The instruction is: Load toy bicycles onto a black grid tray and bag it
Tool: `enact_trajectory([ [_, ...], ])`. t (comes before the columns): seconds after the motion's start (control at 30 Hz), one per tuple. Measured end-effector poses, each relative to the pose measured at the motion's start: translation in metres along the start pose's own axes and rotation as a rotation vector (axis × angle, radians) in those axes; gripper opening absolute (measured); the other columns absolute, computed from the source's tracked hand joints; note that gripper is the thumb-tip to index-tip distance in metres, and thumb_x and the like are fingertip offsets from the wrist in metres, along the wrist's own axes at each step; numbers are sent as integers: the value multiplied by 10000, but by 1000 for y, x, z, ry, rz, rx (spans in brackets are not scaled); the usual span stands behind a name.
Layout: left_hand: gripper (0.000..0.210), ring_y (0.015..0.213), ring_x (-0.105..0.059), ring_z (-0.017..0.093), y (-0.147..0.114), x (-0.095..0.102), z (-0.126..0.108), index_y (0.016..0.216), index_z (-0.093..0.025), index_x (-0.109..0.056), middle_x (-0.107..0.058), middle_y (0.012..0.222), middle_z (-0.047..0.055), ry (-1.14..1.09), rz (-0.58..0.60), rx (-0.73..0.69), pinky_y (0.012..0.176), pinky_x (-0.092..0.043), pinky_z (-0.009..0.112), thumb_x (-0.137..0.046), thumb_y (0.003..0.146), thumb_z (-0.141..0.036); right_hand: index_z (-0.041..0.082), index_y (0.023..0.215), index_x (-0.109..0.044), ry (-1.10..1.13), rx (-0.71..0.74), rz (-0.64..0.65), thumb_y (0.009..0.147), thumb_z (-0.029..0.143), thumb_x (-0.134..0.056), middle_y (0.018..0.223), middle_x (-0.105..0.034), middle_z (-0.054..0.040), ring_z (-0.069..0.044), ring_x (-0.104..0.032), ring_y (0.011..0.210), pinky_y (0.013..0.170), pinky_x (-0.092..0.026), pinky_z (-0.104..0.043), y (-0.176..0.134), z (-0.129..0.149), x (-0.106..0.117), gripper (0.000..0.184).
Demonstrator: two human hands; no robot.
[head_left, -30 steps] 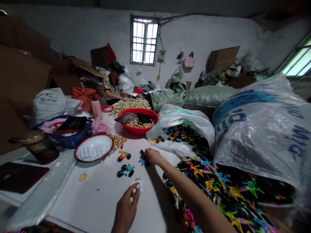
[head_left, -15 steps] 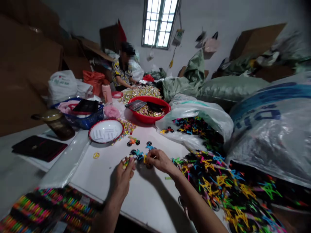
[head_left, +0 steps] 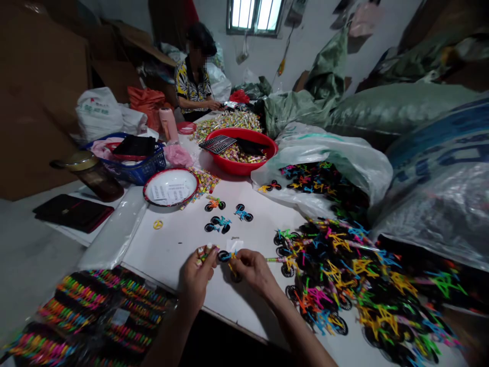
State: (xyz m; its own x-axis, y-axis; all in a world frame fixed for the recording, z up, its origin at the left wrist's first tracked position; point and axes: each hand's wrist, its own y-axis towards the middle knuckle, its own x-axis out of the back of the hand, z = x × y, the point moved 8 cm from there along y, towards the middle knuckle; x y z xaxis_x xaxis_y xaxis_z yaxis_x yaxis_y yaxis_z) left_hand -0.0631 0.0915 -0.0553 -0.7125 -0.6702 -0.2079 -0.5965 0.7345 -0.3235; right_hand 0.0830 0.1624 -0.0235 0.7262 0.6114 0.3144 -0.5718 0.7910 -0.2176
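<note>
My left hand (head_left: pixel 194 280) is closed around several small wrapped candy rolls (head_left: pixel 206 253), their ends showing above the fingers. In a pinch, my right hand (head_left: pixel 254 271) holds a small toy bicycle (head_left: pixel 224 256) with yellow and blue parts and black wheels; the fingers hide part of it. Both hands are close together above the white table (head_left: pixel 153 260). Just beyond them lie blue toy bicycles (head_left: pixel 243 213) and an orange-and-green toy bicycle (head_left: pixel 214 204). A large heap of colourful toy bicycles (head_left: pixel 332 275) spreads to the right of my right hand.
A white bowl (head_left: pixel 171 187) with paper slips and a red basin (head_left: pixel 244 162) of candies stand farther back. An open plastic bag (head_left: pixel 355 148) holds more bicycles. Packed bags (head_left: pixel 76 316) lie at lower left. A co-worker (head_left: pixel 194 81) sits across the table.
My hands have drawn back from the blue toy bicycles towards the table's near edge, so those now lie uncovered. The camera view has tilted downward.
</note>
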Motion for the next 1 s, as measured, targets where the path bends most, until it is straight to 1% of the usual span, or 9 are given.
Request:
enact_trajectory([
  [0.1, 486, 527, -515, 70, -1, 5, 23, 849, -126, -635, -643, 723, 43, -155, 27, 161, 375, -265, 137, -804, 552, -472, 165, 659, -559, -347, 90, -171, 803, 286, -504, 673, -528, -13, -107, -429, 587, 543, -273, -238, -15, 0, 16, 196],
  [0.17, 455, 503, -472, 56, -3, 8, 30, 820, -117, -640, -611, 671, 25, -151, 74, 173, 362, -239, 133, -825, 534, -419, 166, 625, -545, -410, 66, -176, 801, 273, -501, 641, -508, -7, -103, -404, 564, 531, -248, -245, -19, -5, 15, 211],
  [0.3, 341, 469, -419, 55, -10, 4, 35, 793, -149, -649, -536, 578, -22, -116, 171, 163, 361, -230, 146, -800, 559, -345, 169, 640, -541, -34, -7, -129, 818, 417, -519, 552, -452, 26, -93, -377, 517, 488, -251, -225, -14, -5, 8, 307],
  [0.43, 261, 442, -390, 62, -17, -5, 30, 723, -186, -602, -535, 554, -31, -99, 227, 149, 364, -215, 163, -762, 583, -337, 170, 654, -528, 362, -55, 58, 727, 546, -619, 525, -453, 52, -67, -348, 445, 427, -258, -205, -9, 10, -10, 394],
  [0.6, 187, 447, -405, 78, -28, -7, 11, 727, -183, -600, -507, 527, -43, 189, 311, -4, 418, -297, 190, -683, 676, -342, 164, 643, -537, 532, -131, 111, 657, 527, -691, 531, -500, 41, -64, -374, 422, 408, -287, -201, -17, 0, -14, 395],
  [0.77, 164, 608, -541, 135, -40, -10, -4, 717, -173, -646, -616, 649, 12, 508, 229, -299, 567, -428, 225, -649, 710, -337, 180, 589, -482, 253, -46, -141, 735, 440, -600, 492, -408, 56, -72, -331, 463, 445, -243, -208, -21, -9, -4, 321],
  [0.87, 223, 588, -551, 141, -44, -11, 7, 726, -171, -646, -615, 627, 15, 452, 128, -231, 530, -422, 219, -678, 702, -390, 176, 624, -521, -35, 16, -270, 786, 353, -535, 527, -455, 34, -91, -381, 508, 476, -255, -214, -22, -2, -3, 241],
  [0.93, 291, 532, -527, 126, -43, -12, 15, 768, -163, -654, -597, 601, 7, 339, 93, -148, 471, -391, 208, -701, 685, -438, 178, 644, -539, -66, 21, -213, 808, 362, -509, 540, -481, 24, -100, -410, 513, 474, -271, -215, -26, 4, 4, 248],
  [1.0, 370, 445, -456, 91, -39, -18, 19, 821, -148, -669, -565, 567, -11, 240, 142, -69, 408, -328, 197, -701, 681, -489, 184, 652, -549, -92, 43, -137, 838, 409, -480, 558, -503, 11, -112, -442, 519, 473, -297, -220, -41, 19, 34, 299],
])
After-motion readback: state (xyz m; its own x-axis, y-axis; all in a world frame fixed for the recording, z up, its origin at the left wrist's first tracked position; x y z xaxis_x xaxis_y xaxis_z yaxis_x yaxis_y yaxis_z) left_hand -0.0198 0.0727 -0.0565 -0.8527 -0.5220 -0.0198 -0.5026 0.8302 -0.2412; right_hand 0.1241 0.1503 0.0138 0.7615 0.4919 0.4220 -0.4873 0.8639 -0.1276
